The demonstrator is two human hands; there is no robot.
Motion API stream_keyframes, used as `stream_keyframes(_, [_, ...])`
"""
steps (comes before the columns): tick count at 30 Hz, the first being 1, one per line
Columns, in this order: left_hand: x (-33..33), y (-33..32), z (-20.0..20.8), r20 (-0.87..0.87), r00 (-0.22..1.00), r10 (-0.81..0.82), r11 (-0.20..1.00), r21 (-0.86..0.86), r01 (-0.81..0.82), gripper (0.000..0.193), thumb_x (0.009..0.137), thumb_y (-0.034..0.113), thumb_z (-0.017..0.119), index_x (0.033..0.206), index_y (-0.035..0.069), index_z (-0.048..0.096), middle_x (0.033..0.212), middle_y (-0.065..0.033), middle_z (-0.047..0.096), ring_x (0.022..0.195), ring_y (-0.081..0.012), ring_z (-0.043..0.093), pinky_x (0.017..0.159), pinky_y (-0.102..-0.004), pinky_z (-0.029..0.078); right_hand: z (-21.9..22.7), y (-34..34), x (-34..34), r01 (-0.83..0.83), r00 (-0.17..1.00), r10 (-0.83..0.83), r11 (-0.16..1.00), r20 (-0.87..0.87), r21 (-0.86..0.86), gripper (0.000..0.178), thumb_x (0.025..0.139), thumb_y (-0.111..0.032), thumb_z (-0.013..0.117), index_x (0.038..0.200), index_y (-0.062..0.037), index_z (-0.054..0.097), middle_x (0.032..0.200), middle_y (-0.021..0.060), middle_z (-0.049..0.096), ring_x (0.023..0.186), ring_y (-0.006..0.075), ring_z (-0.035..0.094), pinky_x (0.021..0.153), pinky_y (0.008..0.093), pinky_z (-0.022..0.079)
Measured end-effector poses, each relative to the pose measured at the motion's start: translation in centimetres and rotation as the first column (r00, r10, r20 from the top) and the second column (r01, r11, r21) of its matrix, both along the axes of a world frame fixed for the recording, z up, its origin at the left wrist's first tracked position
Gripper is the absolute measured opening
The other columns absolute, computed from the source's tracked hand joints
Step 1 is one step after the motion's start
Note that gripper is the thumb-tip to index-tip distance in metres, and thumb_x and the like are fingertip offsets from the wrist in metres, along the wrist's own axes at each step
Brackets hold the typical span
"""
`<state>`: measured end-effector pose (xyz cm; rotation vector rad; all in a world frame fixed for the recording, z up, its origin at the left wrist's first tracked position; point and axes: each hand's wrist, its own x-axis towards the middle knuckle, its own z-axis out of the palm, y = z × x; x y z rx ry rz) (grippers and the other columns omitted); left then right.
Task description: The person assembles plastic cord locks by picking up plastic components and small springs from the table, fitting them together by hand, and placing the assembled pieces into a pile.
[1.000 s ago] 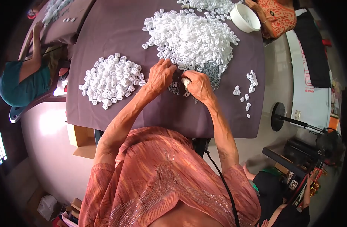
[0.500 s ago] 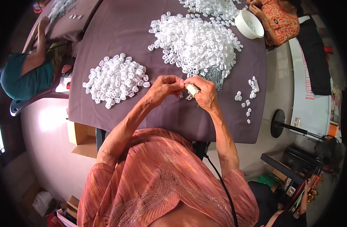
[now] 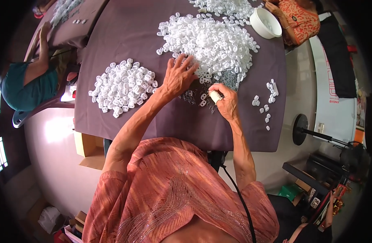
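My left hand reaches to the lower-left edge of a big heap of small white oval plastic pieces, many with two dark holes. Its fingers are spread, with no piece visibly held. My right hand is closed around a small cream-coloured block-like tool, whose far part is hidden in the palm. Just beyond that hand lies a patch of thin grey screw-like pins. Between my hands, a few white pieces and more loose grey pins lie on the brown cloth.
A smaller heap of white pieces sits at left, and several lie scattered at right. Farther off stand a white bowl and a person in orange. Another person in teal sits at left. A fan stands at right.
My hands, which met over the table's near part, have parted. The left has moved away to the big heap and opened; the right has shifted slightly right, still gripping the cream tool.
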<state>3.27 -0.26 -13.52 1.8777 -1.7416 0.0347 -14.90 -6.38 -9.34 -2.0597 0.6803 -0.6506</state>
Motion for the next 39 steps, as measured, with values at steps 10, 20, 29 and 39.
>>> stream_keyframes(10, [-1.3,5.4,-0.2,-0.020,0.998,-0.057,0.996,-0.063,0.055,0.022,0.072,0.015,0.063,0.092,0.007,0.060,0.110,-0.0094,0.053,0.114,-0.0310,0.040,0.093,-0.0462,0.030,-1.4,-0.3,-1.1,0.019,1.000,-0.018,0.999,-0.021,0.038,0.011,0.071,0.000,0.054,0.081,-0.0042,0.056,0.068,0.0073,0.058,0.059,0.0157,0.056,0.055,0.0263,0.044])
stream_keyframes(20, [1.2,0.3,0.2,-0.144,0.980,0.138,0.980,-0.124,-0.156,0.008,0.072,0.007,0.059,0.079,0.006,0.063,0.079,-0.0050,0.059,0.079,-0.0235,0.052,0.069,-0.0342,0.041,-2.0,-1.3,-1.5,0.074,0.996,-0.088,0.916,0.017,0.393,0.013,0.076,0.001,0.050,0.084,-0.0032,0.058,0.069,0.0020,0.059,0.063,0.0092,0.058,0.056,0.0219,0.044])
stream_keyframes(29, [3.4,-0.2,0.7,-0.114,0.990,0.089,0.991,-0.087,-0.099,0.018,0.071,0.001,0.053,0.084,0.007,0.065,0.076,-0.0093,0.057,0.075,-0.0265,0.053,0.069,-0.0357,0.043,-2.5,-1.8,-1.3,0.115,0.992,-0.125,0.877,-0.009,0.466,0.010,0.079,-0.004,0.050,0.085,-0.0033,0.058,0.070,0.0022,0.059,0.064,0.0089,0.057,0.056,0.0200,0.041])
stream_keyframes(39, [1.6,0.1,0.0,-0.138,0.987,0.079,0.990,-0.106,-0.094,0.014,0.069,0.002,0.056,0.080,0.007,0.063,0.073,-0.0074,0.055,0.072,-0.0258,0.051,0.066,-0.0342,0.042,-2.3,-1.9,-1.3,0.097,0.994,-0.111,0.887,0.005,0.452,0.011,0.079,-0.005,0.049,0.085,-0.0032,0.058,0.068,0.0011,0.059,0.062,0.0071,0.056,0.055,0.0189,0.040])
